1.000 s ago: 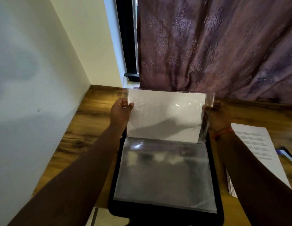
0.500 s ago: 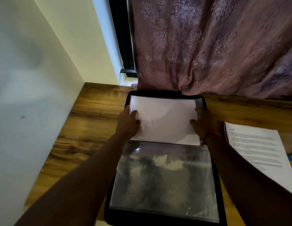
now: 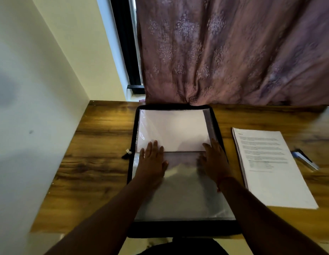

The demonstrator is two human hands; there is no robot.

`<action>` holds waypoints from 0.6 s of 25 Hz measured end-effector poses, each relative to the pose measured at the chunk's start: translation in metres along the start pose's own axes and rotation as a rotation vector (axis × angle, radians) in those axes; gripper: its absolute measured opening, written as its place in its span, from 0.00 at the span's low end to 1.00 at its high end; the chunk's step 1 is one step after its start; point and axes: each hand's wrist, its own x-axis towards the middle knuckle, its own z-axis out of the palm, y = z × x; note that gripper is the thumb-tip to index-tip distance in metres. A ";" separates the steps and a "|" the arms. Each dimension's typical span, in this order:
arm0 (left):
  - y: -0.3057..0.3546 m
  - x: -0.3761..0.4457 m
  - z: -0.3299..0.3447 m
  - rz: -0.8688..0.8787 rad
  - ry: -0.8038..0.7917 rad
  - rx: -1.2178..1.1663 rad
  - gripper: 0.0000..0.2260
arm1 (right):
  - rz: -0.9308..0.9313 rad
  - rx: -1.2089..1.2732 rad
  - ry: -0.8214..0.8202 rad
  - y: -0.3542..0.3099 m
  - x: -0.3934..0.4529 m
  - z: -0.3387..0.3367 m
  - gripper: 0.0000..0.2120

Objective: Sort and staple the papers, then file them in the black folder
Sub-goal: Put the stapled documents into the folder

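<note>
Wooden counter point(image 3: 97, 162) against a pale wall and mauve patterned curtain point(image 3: 233, 52). Open black zip folder point(image 3: 132, 126) at centre, white paper sheets point(image 3: 171, 129) sleeved in its far clear plastic pocket point(image 3: 208, 124). Left hand point(image 3: 152, 161) and right hand point(image 3: 213, 159) spread flat across the fold, pressing down. Printed stapled paper stack point(image 3: 266, 166) to the right: light, floppy, probably best pinched at an edge. Sleeves likely slippery.

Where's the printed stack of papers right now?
Head view: the printed stack lies on the desk, right of the black folder, beside the right hand.
</note>
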 end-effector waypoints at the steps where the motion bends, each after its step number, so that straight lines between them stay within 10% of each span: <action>1: 0.006 -0.007 0.004 0.030 0.006 0.013 0.30 | -0.011 -0.004 0.006 0.002 -0.011 -0.001 0.22; 15: 0.157 0.017 -0.009 0.187 -0.062 0.076 0.32 | 0.027 -0.081 -0.074 0.117 -0.038 -0.072 0.31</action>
